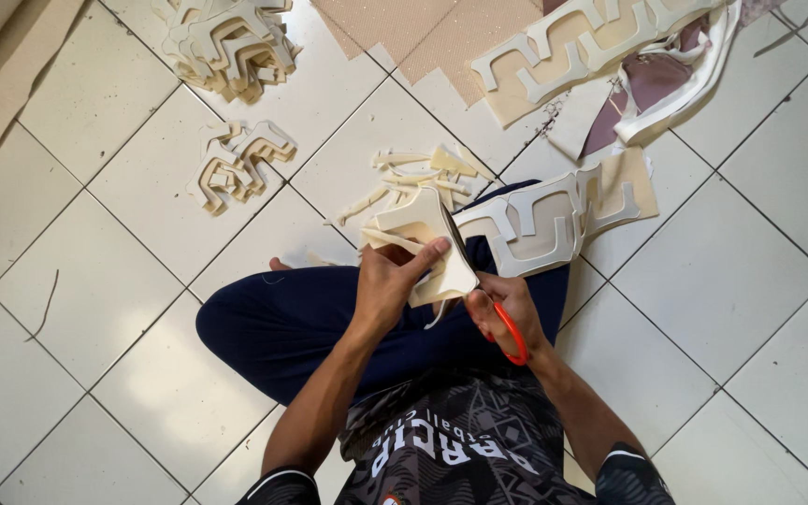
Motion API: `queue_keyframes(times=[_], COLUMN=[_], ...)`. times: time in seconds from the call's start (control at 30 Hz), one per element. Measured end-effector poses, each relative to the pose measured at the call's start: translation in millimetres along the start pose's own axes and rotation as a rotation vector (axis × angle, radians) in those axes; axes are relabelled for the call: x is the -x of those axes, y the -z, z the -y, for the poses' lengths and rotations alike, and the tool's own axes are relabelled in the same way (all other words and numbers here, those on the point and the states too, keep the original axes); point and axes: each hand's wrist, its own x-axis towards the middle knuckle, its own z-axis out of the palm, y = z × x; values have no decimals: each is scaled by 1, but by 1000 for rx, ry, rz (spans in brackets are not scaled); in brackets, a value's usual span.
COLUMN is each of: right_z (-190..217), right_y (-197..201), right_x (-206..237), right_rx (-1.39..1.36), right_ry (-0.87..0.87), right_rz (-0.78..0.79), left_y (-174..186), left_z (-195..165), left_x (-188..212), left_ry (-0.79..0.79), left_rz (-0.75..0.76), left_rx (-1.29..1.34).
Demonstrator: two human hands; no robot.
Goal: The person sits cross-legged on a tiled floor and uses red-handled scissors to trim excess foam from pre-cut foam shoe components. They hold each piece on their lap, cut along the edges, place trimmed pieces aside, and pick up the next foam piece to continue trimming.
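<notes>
Left hand (387, 281) pinches cream sheet (423, 245); right hand (507, 309) works scissors (507, 329) alongside.

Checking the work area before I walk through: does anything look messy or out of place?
Thin offcut strips lie scattered loose on the white tile floor just beyond the cream sheet being cut, unlike the cut shapes stacked nearby. Nothing looks damaged.

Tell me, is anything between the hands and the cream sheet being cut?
Nothing visible. The left hand grips the cream sheet directly, and the right hand works the orange-handled scissors straight into it. Offcuts lie apart on the tiled floor.
</notes>
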Motion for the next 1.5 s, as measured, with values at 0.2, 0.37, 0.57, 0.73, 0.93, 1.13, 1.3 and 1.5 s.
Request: queue_keyframes(times=[0.2, 0.37, 0.57, 0.73, 0.93, 1.13, 1.3, 1.5], right_z=[-6, -17, -28, -10, 8, -11, -40, -63], right_y=[3, 7, 7, 8, 27, 27, 3, -30], right_x=[5, -2, -4, 1, 1, -2, -10, -11], right_rx=[-32, 28, -64, -170, 2, -47, -158, -79], right_ry=[-110, -28, 0, -145, -51, -199, -219, -338], right_rz=[-36, -33, -45, -72, 99, 44, 122, 198], left_y=[-3, -11, -26, -12, 11, 38, 101, 198], left_z=[1, 2, 8, 3, -10, 1, 31, 86], left_x=[-16, -20, -4, -8, -10, -10, -38, -109], left_ry=[58, 157, 162, 178, 94, -14, -158, -358], left_rz=[76, 17, 70, 63, 145, 75, -350, -602], left_rx=[340, 619, 757, 589, 270, 39, 167, 866])
